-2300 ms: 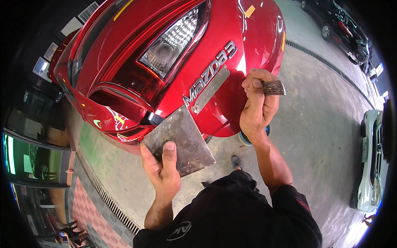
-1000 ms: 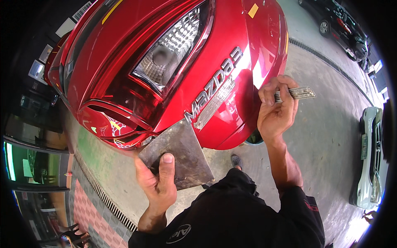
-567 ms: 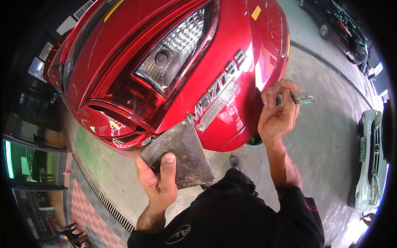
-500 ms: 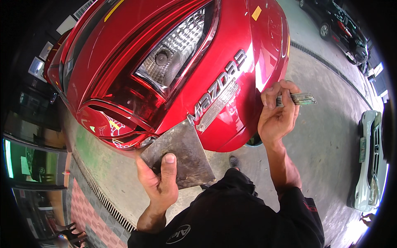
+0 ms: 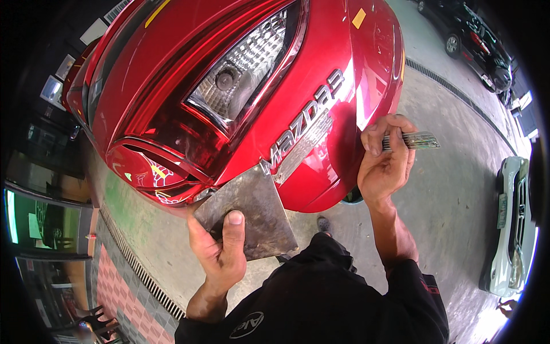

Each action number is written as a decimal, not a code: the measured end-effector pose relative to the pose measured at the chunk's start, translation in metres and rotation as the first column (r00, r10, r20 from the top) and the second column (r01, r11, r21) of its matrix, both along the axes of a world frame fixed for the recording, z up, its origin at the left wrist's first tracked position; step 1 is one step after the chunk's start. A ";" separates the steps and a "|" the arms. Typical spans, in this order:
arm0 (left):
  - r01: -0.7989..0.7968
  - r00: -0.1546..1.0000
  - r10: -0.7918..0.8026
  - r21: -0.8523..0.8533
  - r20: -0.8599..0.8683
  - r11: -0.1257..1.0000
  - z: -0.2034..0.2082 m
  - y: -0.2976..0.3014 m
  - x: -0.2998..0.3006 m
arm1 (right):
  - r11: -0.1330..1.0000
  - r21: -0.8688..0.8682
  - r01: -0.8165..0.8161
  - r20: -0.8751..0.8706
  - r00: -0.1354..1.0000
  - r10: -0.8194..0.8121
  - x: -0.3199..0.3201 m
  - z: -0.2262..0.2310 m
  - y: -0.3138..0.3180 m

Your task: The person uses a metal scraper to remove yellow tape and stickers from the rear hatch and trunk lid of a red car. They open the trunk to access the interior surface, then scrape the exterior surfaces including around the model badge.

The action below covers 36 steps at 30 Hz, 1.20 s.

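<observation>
My left hand [image 5: 220, 246] grips a flat, square, greyish-brown plate [image 5: 255, 212], thumb on top and fingers mostly hidden beneath. The plate's upper corner lies close to the lower end of the chrome lettering [image 5: 303, 123] on a red car [image 5: 321, 46]; whether they touch I cannot tell. Beside the lettering runs a rough grey smear [image 5: 312, 140] on the red panel. My right hand [image 5: 387, 160] is raised at the panel's right edge, closed on a thin flat strip [image 5: 423, 140] with streaks on its surface. The strip points to the right, away from the car.
A clear-and-red tail light [image 5: 229, 83] sits above the lettering. On the right, a white car bumper [image 5: 507, 229] stands on the concrete floor [image 5: 447, 229]. A dark car [image 5: 475, 43] is parked at the far right. A floor drain grating [image 5: 137, 266] runs along the left.
Both hands keep their holds and nearly the same places. The strip in my right hand has turned slightly, showing more of its flat face.
</observation>
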<state>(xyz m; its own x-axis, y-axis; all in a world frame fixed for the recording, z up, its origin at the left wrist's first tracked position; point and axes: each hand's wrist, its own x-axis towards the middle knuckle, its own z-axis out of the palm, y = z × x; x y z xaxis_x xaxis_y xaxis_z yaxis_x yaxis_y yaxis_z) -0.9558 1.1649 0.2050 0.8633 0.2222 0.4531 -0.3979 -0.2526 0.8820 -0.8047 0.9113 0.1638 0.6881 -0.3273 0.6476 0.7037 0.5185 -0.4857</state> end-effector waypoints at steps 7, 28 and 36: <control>-0.050 0.998 0.051 -0.031 0.027 0.998 -0.007 -0.023 0.007 | 0.992 0.125 0.002 -0.066 0.998 0.006 0.001 -0.007 0.003; -0.013 0.991 -0.026 -0.297 -0.129 0.955 -0.005 -0.053 -0.006 | 0.982 -0.121 0.144 0.023 0.990 -0.142 0.018 -0.012 -0.023; -0.028 0.986 -0.026 -0.317 -0.162 0.948 0.005 -0.056 -0.004 | 0.992 -0.059 0.108 -0.010 0.994 -0.109 0.017 -0.013 -0.021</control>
